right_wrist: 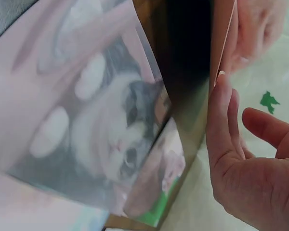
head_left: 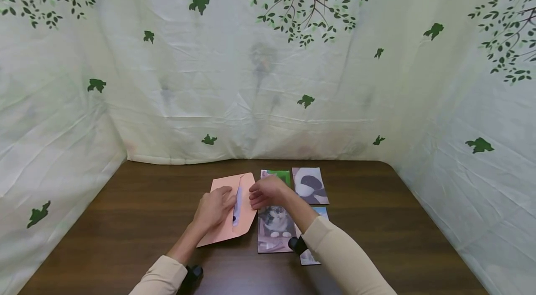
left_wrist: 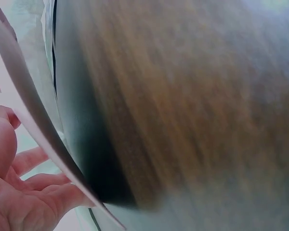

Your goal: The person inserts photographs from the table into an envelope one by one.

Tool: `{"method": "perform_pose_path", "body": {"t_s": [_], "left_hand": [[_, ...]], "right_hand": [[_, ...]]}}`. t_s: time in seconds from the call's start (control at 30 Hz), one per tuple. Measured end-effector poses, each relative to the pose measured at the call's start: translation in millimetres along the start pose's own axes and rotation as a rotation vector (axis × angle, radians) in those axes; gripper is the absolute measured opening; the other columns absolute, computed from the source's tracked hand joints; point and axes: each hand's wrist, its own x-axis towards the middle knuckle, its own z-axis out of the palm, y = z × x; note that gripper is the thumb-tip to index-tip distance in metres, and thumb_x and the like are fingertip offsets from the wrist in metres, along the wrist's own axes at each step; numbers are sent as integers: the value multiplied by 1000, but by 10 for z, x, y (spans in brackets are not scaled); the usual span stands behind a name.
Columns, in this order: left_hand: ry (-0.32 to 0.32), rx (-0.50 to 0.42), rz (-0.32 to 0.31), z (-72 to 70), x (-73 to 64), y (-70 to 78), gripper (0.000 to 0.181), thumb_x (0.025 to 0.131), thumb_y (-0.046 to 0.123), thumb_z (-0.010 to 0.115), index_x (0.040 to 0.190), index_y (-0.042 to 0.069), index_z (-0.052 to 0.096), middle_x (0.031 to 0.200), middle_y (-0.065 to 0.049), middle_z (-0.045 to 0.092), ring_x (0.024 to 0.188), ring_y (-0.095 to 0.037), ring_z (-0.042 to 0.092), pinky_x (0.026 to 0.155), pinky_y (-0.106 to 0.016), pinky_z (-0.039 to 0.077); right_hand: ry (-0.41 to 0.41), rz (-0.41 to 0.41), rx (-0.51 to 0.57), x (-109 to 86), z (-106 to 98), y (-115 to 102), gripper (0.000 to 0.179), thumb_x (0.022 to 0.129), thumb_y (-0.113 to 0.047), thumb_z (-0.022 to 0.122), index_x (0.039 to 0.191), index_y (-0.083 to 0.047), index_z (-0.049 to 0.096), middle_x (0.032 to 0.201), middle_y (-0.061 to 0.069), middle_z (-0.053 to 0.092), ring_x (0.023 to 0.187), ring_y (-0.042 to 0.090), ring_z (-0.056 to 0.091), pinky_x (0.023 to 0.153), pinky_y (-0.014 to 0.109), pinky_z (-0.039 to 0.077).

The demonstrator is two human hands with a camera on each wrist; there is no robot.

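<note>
A peach-pink envelope is tilted up from the table, its flap raised and a bluish printed card showing in the opening. My left hand grips the envelope's left part, fingers across its upper face. In the left wrist view the envelope appears nearly edge-on along that hand. At the flap side, my right hand touches the edge with its fingertips. The right wrist view has these fingers fairly straight against the envelope, with the thumb standing apart. A kitten picture lies beneath the right wrist.
Right of the envelope lie several printed pictures on the brown wooden table, including a grey-and-white one and one partly hidden under the right forearm. Both wrists carry black camera straps. A white curtain with green leaf prints hangs behind the table.
</note>
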Motion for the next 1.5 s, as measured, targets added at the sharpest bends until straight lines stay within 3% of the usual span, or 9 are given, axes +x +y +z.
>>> {"method": "perform_pose_path", "body": {"t_s": [0.23, 0.37, 0.57, 0.87, 1.1, 1.33, 1.5], "left_hand": [[2, 6, 1, 6, 10, -2, 42, 95, 26, 60, 128, 1, 68, 118, -23, 72, 97, -40, 70, 85, -53, 54], [14, 4, 12, 3, 13, -1, 42, 94, 25, 59, 127, 1, 68, 117, -23, 72, 94, -40, 70, 85, -53, 54], [12, 0, 5, -9, -3, 15, 42, 95, 25, 60, 128, 1, 68, 117, -23, 73, 90, -38, 69, 83, -52, 54], [-4, -4, -5, -26, -15, 41, 42, 95, 25, 59, 129, 0, 67, 121, -23, 71, 94, -39, 69, 84, -53, 53], [-11, 1, -4, -20, -10, 11, 43, 96, 26, 60, 130, 0, 67, 121, -24, 71, 97, -40, 69, 86, -53, 53], [-8, 3, 11, -14, 2, -22, 43, 96, 27, 59, 129, 1, 67, 122, -23, 71, 101, -43, 69, 87, -54, 53], [-2, 7, 19, -21, 5, -32, 42, 95, 26, 59, 128, 1, 68, 121, -22, 71, 101, -43, 69, 87, -54, 53]], "right_hand": [[28, -42, -37, -137, -188, -69, 33, 96, -11, 60, 121, 11, 65, 99, 20, 73, 71, 23, 72, 82, 46, 60], [56, -60, -55, -178, -315, -96, 35, 96, -12, 62, 121, 12, 65, 100, 22, 73, 70, 22, 71, 77, 42, 61], [66, -57, -70, -244, -517, -119, 34, 96, -13, 63, 118, 12, 65, 108, 26, 72, 76, 24, 71, 81, 40, 61], [111, -74, -49, -365, -809, -87, 35, 94, -10, 65, 121, 11, 63, 115, 28, 68, 85, 29, 72, 88, 45, 58], [110, -59, -61, -430, -1007, -8, 31, 96, -13, 62, 116, 10, 65, 100, 18, 69, 77, 23, 68, 87, 43, 59], [104, -37, -30, -492, -1235, 112, 42, 97, -11, 58, 129, 16, 58, 133, 36, 56, 85, 27, 67, 89, 41, 57], [123, -22, -91, -607, -1385, 207, 41, 100, -14, 56, 129, 14, 58, 123, 30, 62, 86, 25, 69, 89, 41, 58]]}}
